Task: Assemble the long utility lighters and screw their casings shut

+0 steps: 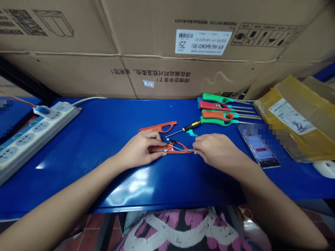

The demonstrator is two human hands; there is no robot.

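An opened orange long-neck lighter (178, 147) lies between my hands, its inner wire and fuel tank exposed. My left hand (142, 148) is closed round its handle end, over the clear tank. At the other end, the fingers of my right hand (213, 148) pinch the metal tube, most of which is hidden under the hand. Just behind sits the loose orange half shell (158, 127). A black and yellow screwdriver (192, 126) rests beside it, tip toward the lighter. Near the screwdriver handle lies a small teal trigger piece (192, 132).
Several long-neck lighters (217, 114) lie stacked at the back right. A phone (258, 145), a yellow-taped parcel (300, 118) and a white mouse (324, 168) are on the right. A power strip (36, 134) stands left on the blue table (110, 118). Large cartons (146, 42) wall off the back.
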